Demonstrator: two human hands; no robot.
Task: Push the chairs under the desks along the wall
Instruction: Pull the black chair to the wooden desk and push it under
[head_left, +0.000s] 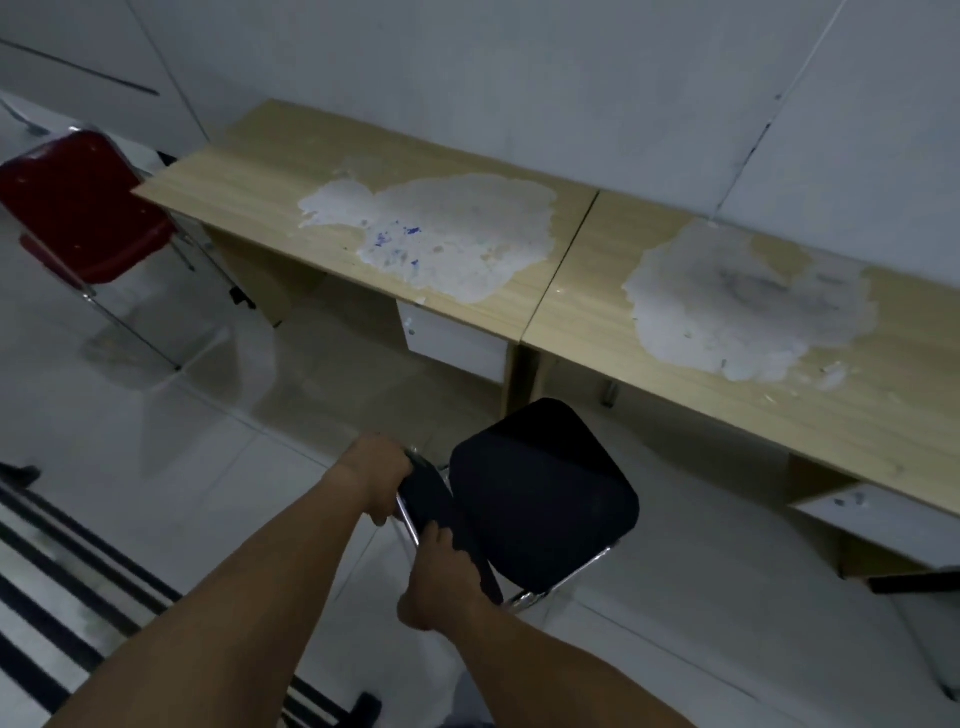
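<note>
Hidden and cut off

Your hands hide the black chair (540, 493)'s backrest top; the right tabletop (779, 415) runs off frame; the red chair (78, 208) is blurred.

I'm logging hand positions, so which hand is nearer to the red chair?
Left. The left hand grips the black chair's backrest on the side toward the red chair; the right hand grips it farther away.

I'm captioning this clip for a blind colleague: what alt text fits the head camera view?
Both hands, left hand and right hand, grip the backrest of a black chair standing out on the tiled floor before two wooden desks with worn tops along a white wall. A red chair stands beyond the desks' left end.
</note>
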